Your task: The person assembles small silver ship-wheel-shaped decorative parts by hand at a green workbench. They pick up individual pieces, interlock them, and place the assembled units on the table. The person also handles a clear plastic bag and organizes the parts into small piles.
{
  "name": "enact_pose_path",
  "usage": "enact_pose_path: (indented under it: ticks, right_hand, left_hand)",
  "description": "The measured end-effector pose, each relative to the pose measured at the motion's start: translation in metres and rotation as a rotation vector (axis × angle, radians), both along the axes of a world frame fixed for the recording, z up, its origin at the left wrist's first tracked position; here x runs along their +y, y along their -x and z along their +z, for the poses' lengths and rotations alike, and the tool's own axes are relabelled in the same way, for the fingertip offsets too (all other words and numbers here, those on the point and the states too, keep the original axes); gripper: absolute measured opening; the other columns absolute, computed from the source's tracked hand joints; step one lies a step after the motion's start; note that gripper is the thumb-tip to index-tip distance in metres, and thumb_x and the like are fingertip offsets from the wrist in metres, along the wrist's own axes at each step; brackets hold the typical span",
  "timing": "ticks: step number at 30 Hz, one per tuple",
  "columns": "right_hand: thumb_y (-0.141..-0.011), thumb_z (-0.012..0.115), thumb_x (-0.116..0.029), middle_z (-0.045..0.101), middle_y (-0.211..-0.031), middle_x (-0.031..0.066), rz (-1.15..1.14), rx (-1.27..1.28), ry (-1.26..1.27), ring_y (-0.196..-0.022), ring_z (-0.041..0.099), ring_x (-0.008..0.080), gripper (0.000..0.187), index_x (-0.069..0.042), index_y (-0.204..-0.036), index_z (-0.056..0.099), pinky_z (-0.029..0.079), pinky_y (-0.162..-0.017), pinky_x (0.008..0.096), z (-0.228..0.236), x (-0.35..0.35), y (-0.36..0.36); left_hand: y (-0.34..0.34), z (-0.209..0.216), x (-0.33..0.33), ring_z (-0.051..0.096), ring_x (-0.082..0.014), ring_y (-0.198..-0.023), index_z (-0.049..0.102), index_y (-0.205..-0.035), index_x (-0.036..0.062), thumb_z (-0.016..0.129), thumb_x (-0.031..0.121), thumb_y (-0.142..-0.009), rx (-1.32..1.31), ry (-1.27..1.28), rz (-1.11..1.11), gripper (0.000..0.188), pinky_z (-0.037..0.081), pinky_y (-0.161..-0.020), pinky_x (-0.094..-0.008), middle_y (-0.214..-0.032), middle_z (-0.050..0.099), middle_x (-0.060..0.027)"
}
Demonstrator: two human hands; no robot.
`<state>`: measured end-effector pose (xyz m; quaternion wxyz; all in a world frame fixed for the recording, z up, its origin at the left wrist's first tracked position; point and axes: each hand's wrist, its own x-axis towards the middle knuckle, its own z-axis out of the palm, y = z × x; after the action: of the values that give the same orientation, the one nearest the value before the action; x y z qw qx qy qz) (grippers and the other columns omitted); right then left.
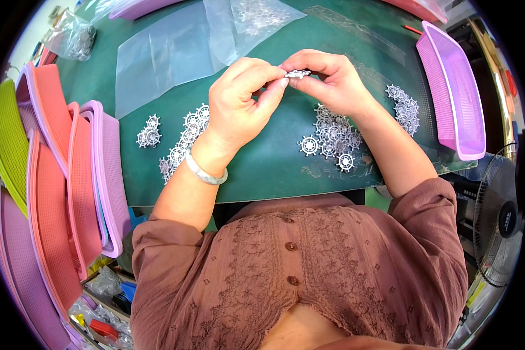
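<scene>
A small silver wheel-shaped charm (pixel 298 73) is pinched between the fingertips of both hands, left hand (pixel 239 99) and right hand (pixel 326 79), above the green worktop (pixel 262 157). Just below the charm lies a pile of matching charms (pixel 332 137); more charms (pixel 181 143) lie left of it. A purple basket (pixel 458 99) sits far right.

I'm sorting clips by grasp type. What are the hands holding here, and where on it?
Both hands, left hand and right hand, pinch one small silver wheel-shaped piece by its opposite edges between the fingertips, above the green mat.
</scene>
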<state>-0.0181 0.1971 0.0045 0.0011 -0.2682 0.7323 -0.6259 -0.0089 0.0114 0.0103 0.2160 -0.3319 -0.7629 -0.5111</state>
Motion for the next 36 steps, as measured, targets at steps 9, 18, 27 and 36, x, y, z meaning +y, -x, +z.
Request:
enact_pose_path:
  ticks: [9, 18, 27, 36]
  right_hand:
    - [-0.082, 0.064, -0.004, 0.064, -0.090, 0.0055, 0.029, -0.104, 0.073, -0.084, 0.060, 0.0113, 0.015, -0.001, -0.096, 0.066, 0.048, -0.075, 0.0235, -0.0003, 0.0004, 0.0004]
    - [-0.081, 0.064, -0.003, 0.065, -0.092, 0.0063, 0.026, -0.012, 0.072, -0.086, 0.061, 0.0130, 0.018, -0.003, -0.098, 0.068, 0.048, -0.077, 0.0244, 0.0003, 0.0011, 0.0024]
    - [-0.079, 0.064, 0.000, 0.064, -0.087, 0.0066, -0.004, 0.131, 0.014, -0.083, 0.061, 0.0141, 0.019, -0.004, -0.097, 0.068, 0.049, -0.073, 0.0244, 0.0027, -0.0001, 0.0017]
    - [-0.075, 0.063, 0.003, 0.064, -0.083, 0.0067, -0.082, 0.293, -0.133, -0.076, 0.061, 0.0165, 0.023, -0.006, -0.095, 0.069, 0.049, -0.067, 0.0259, 0.0056, -0.0018, 0.0003]
  left_hand:
    - [-0.0022, 0.0034, 0.0002, 0.057, -0.0103, -0.069, 0.063, -0.090, 0.0000, 0.068, 0.000, -0.074, -0.092, 0.007, 0.029, 0.017, 0.046, -0.061, -0.0221, -0.080, 0.062, -0.0057]
    - [-0.0034, 0.0041, -0.0004, 0.054, -0.0076, -0.067, 0.060, -0.082, 0.0010, 0.070, 0.003, -0.074, -0.241, -0.006, 0.060, 0.013, 0.044, -0.060, -0.0205, -0.076, 0.060, -0.0027]
    - [-0.0032, 0.0046, -0.0006, 0.053, -0.0097, -0.065, 0.060, -0.080, 0.0013, 0.069, 0.003, -0.072, -0.199, -0.022, 0.012, 0.012, 0.043, -0.058, -0.0214, -0.075, 0.059, -0.0037]
    - [-0.0002, -0.0014, 0.0003, 0.054, -0.0089, -0.059, 0.062, -0.078, 0.0026, 0.072, 0.010, -0.071, -0.193, -0.025, 0.028, 0.014, 0.044, -0.051, -0.0205, -0.073, 0.059, -0.0037]
